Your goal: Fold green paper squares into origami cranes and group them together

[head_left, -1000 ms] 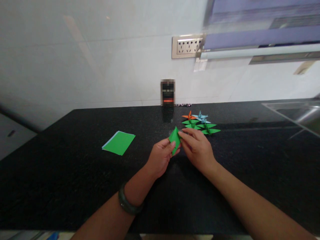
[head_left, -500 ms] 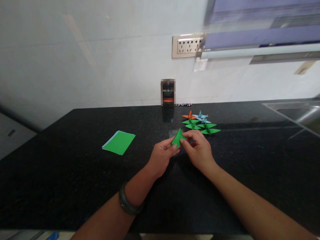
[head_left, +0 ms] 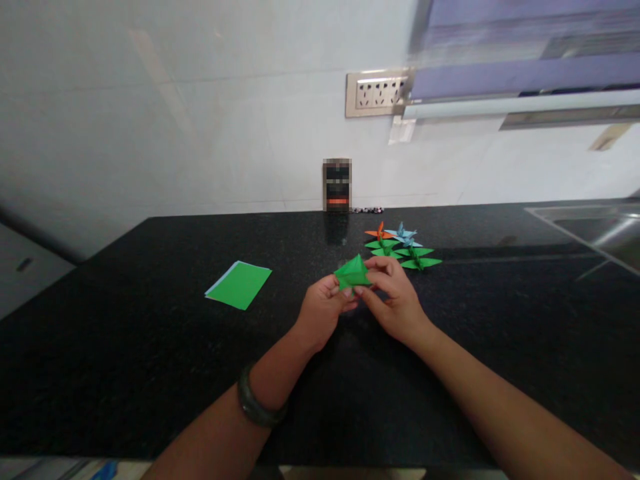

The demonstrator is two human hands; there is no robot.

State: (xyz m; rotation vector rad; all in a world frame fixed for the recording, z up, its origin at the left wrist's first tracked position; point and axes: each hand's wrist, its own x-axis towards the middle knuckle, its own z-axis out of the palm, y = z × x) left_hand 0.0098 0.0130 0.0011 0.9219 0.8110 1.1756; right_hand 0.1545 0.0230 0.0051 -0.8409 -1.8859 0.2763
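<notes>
Between both hands, above the dark countertop, is a partly folded green origami paper (head_left: pixel 353 272), with its point upward and a flap spread sideways. My left hand (head_left: pixel 323 310) pinches its left and lower edge, thumb in front. On the other side, my right hand (head_left: pixel 397 297) grips the right edge between thumb and fingers. Just beyond the right hand sit several folded paper cranes: green ones (head_left: pixel 420 260), light blue ones (head_left: pixel 401 233) and an orange one (head_left: pixel 381 233). A stack of square paper (head_left: pixel 240 285), green on top with pale blue beneath, lies to the left.
A phone-like upright object (head_left: pixel 337 185), blurred out, leans on the wall with a beaded strap (head_left: pixel 369 210) beside it. The black countertop (head_left: pixel 125 347) meets a sink (head_left: pixel 600 230) at the right. A socket panel (head_left: pixel 377 93) is on the wall.
The green paper has gone from a narrow diamond to a wider shape, its flap opened out to the left and right. My right thumb has moved slightly down.
</notes>
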